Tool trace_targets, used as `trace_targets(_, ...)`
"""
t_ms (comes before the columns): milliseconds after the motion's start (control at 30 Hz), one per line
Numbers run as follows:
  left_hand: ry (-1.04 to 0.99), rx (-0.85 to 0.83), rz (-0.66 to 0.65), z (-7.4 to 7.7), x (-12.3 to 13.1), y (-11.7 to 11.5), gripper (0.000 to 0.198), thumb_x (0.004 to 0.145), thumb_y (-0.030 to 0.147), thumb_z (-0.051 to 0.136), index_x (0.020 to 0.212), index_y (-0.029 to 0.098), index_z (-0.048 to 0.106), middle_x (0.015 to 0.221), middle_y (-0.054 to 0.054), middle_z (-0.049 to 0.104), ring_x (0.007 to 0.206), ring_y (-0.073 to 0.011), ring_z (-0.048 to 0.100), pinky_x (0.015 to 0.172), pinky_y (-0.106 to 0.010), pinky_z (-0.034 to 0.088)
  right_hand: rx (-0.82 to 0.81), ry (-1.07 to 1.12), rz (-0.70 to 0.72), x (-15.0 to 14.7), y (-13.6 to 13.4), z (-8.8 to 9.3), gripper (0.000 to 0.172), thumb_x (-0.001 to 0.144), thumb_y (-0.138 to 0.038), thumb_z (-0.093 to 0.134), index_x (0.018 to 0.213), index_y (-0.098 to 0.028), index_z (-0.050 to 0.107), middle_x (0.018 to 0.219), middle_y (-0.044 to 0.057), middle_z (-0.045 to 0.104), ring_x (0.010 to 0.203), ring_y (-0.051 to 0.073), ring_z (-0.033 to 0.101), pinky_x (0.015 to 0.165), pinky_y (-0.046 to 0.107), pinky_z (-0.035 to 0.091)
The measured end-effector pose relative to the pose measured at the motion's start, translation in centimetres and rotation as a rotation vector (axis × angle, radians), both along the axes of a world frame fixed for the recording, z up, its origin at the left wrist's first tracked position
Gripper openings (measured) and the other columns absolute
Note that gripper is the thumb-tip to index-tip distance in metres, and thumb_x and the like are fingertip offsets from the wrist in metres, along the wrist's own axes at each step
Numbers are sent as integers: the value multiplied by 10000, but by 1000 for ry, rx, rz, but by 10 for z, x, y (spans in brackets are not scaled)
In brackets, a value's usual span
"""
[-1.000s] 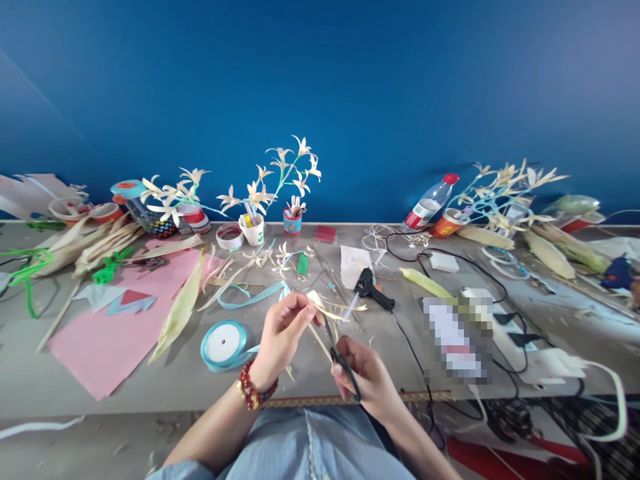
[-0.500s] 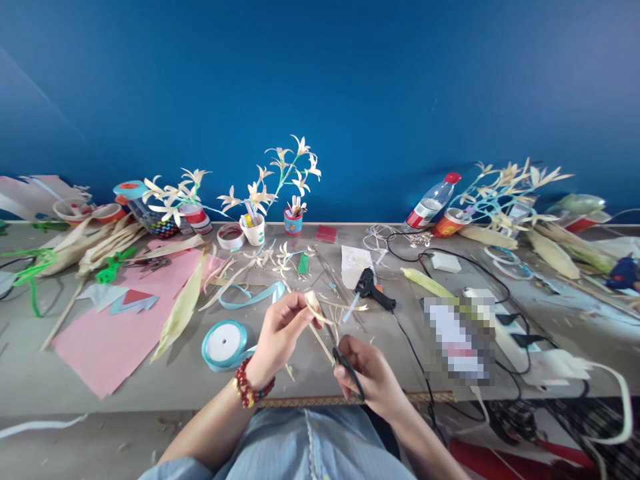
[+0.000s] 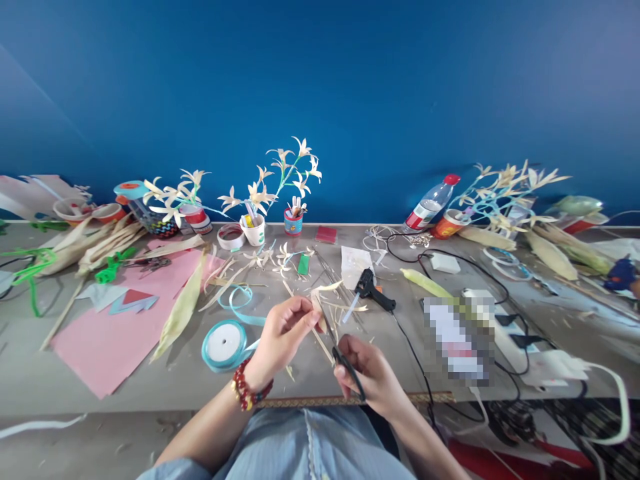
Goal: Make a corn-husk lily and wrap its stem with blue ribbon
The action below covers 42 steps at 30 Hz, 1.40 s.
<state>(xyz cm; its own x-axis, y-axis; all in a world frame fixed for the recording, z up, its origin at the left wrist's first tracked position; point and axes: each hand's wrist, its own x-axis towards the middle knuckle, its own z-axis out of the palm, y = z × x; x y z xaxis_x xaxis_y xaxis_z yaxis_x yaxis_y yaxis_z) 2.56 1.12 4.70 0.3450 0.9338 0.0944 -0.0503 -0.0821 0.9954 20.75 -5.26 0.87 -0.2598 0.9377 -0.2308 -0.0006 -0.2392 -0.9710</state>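
Thumb and fingers of my left hand (image 3: 290, 330) pinch a small pale husk piece (image 3: 320, 303), and one strip of it sticks out to the right. Black-handled scissors (image 3: 349, 373) sit in my right hand (image 3: 367, 368), their blades pointing up and left against the husk piece. A reel of light blue ribbon (image 3: 224, 345) lies left of my left hand, its loose end looping behind. Beyond my right hand rests a black glue gun (image 3: 373, 290) with a clear stick in it.
Pink paper (image 3: 113, 340) and a long husk (image 3: 183, 307) lie at the left. Husk flowers stand in cups along the wall, near a bottle (image 3: 427, 205). A phone (image 3: 457, 340), a power strip (image 3: 525, 353) and cables occupy the right.
The husk piece has turned in my left hand, so a strip now points up and right. The ribbon's loose end has shifted and curled. My right hand has barely moved.
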Motion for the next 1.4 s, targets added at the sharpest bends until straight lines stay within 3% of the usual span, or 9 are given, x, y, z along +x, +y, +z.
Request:
trace_targets(700, -10, -22, -43, 0, -5, 0, 319, 915, 427, 564, 749, 161, 619, 731, -59, 662, 713, -174, 586, 682, -271, 440, 16, -67, 34, 6, 0, 0, 540, 721, -690, 690, 690, -225, 416, 439, -76, 472, 361, 90, 448, 391, 201, 267)
trace_targets(900, 19, -8, -91, 3, -7, 0, 275, 914, 381, 568, 763, 160, 634, 748, -51, 653, 715, -170, 588, 699, -277, 443, 1, -30, 45, 8, 4, 6, 595, 649, -715, 735, 689, -229, 395, 456, -80, 454, 368, 94, 481, 386, 196, 275)
trace_targets(1400, 7, -17, -136, 5, -10, -3, 251, 932, 337, 544, 779, 154, 625, 761, -42, 653, 720, -154, 572, 700, -260, 421, 39, -81, 82, 11, 5, 4, 575, 695, -724, 694, 691, -223, 412, 429, -65, 481, 356, 80, 431, 376, 194, 238)
